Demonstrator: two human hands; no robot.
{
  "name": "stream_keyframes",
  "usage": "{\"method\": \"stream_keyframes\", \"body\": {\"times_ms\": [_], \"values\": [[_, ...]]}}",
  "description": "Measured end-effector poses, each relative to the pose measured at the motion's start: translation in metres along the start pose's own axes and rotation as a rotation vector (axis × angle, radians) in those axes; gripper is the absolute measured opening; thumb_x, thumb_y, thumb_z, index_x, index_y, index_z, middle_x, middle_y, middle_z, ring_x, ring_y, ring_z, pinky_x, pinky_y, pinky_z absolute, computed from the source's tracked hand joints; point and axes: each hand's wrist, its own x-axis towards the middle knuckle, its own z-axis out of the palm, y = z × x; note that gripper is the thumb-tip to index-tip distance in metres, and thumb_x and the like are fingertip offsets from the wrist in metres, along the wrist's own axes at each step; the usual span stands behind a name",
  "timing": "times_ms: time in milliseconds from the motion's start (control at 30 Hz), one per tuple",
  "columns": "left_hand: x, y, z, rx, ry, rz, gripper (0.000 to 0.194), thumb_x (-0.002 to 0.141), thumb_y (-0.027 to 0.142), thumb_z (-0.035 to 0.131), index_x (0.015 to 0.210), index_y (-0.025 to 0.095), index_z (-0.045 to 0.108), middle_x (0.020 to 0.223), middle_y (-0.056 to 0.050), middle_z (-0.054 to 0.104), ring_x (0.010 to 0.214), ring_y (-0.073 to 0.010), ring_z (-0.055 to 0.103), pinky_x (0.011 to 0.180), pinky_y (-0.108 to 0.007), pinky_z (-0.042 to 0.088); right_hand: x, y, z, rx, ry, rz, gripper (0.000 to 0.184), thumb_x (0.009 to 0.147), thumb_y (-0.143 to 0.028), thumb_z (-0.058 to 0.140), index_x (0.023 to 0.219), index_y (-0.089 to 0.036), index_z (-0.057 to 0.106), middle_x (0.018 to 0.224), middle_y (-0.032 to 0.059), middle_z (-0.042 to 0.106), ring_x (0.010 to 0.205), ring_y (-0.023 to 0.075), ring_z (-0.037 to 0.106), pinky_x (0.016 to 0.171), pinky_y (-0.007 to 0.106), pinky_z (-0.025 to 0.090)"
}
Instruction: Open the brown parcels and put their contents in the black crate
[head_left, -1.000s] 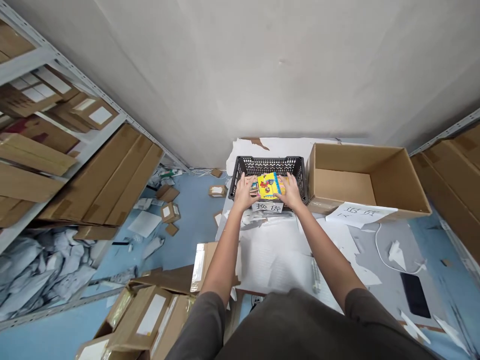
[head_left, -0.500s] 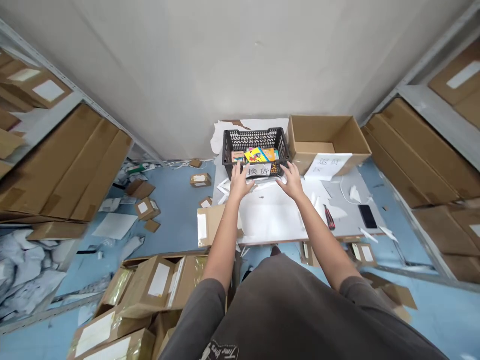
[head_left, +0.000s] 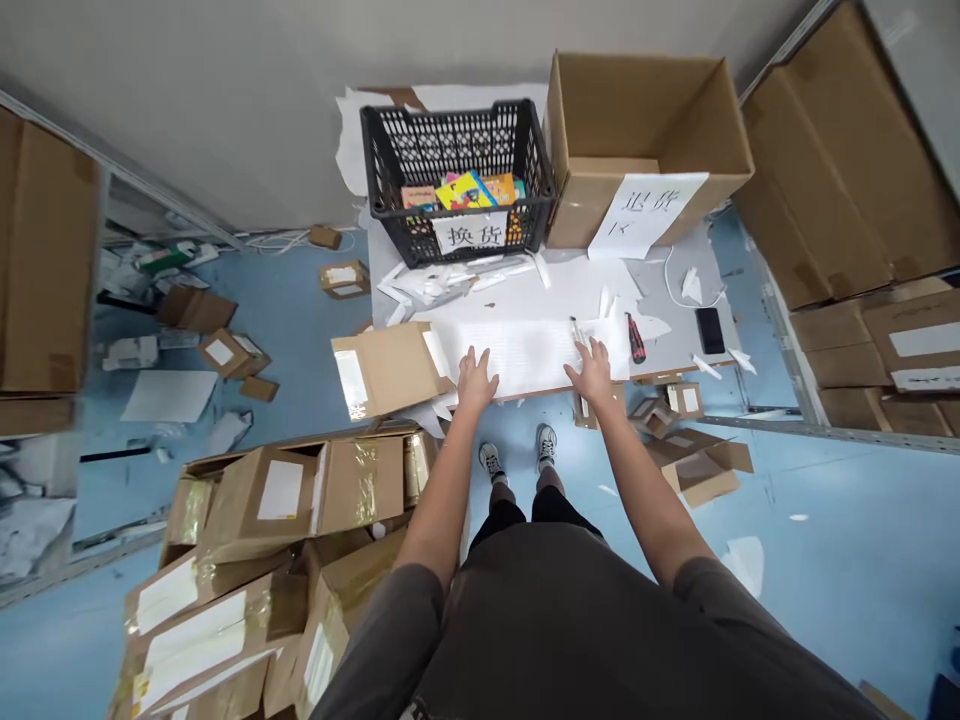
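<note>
Near the front edge of the table, my left hand [head_left: 477,380] is open over a white paper sheet [head_left: 517,345], fingers spread. My right hand [head_left: 590,372] is also open at the sheet's right side, close to a thin pen-like tool [head_left: 576,332]; whether it touches the tool I cannot tell. A flattened cardboard box [head_left: 394,365] with a white label lies left of my left hand. Further back stands a black plastic crate [head_left: 390,222] with several colourful booklets [head_left: 469,190] in it. Right of my right hand lies a red-and-black utility knife [head_left: 635,338].
An open cardboard box [head_left: 592,205] with a handwritten sign stands beside the crate. A phone [head_left: 709,330] and paper scraps [head_left: 442,285] lie on the table. Stacked parcels [head_left: 247,590] fill the floor at lower left. Shelves with cartons [head_left: 817,170] flank both sides.
My view has tilted downward. Both hands have moved from the crate's front back toward the table's near edge, over the paper. The crate still holds the booklets.
</note>
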Motion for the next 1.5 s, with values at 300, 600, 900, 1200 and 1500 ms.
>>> {"method": "stream_keyframes", "body": {"times_ms": [300,600,900,1200,1500], "values": [[0.006,-0.018,0.106,-0.001,0.142,-0.284,0.061,0.098,0.036,0.057,0.157,0.020,0.053,0.167,-0.020,0.040,0.154,-0.0449,0.030,0.120,-0.066,0.038,-0.024,0.143,0.068,0.260,0.008,0.282,0.053,0.096,-0.047,0.059,0.138,-0.014,0.059,0.146,0.0247,0.053,0.139,0.0452,0.039,0.119,0.055,0.032],[0.007,0.001,0.110,-0.024,0.170,-0.301,0.041,0.098,0.016,0.047,0.123,0.021,0.079,0.123,-0.017,0.068,0.128,-0.0366,0.053,0.111,-0.051,0.047,-0.008,0.148,0.061,0.382,0.034,0.159,0.037,0.108,-0.042,0.042,0.081,-0.026,0.059,0.091,0.0168,0.062,0.111,0.0346,0.049,0.106,0.047,0.039],[-0.008,0.073,0.062,-0.344,0.260,0.091,0.038,0.096,0.009,0.048,0.111,0.022,0.081,0.137,-0.010,0.069,0.131,-0.0234,0.064,0.116,-0.043,0.052,-0.001,0.015,0.008,0.320,-0.050,-0.294,0.014,0.099,-0.031,0.057,0.098,-0.023,0.068,0.157,0.0137,0.050,0.142,0.0312,0.049,0.112,0.050,0.048],[-0.064,0.033,-0.038,-0.358,0.328,0.270,0.051,0.096,0.015,0.048,0.141,0.024,0.070,0.147,-0.006,0.068,0.140,-0.0226,0.060,0.124,-0.047,0.047,0.011,-0.126,0.005,0.407,-0.084,-0.362,0.011,0.093,-0.029,0.052,0.093,-0.026,0.062,0.091,0.0056,0.073,0.089,0.0246,0.070,0.087,0.035,0.056],[-0.088,-0.168,-0.109,-0.374,0.472,-0.775,0.090,0.080,0.039,0.080,0.157,0.007,0.046,0.145,-0.025,0.066,0.136,-0.0359,0.062,0.113,-0.051,0.049,0.010,-0.230,0.012,0.533,0.003,-0.261,0.046,0.091,-0.041,0.060,0.134,-0.024,0.061,0.118,0.0102,0.076,0.109,0.0295,0.072,0.096,0.042,0.058]]}}
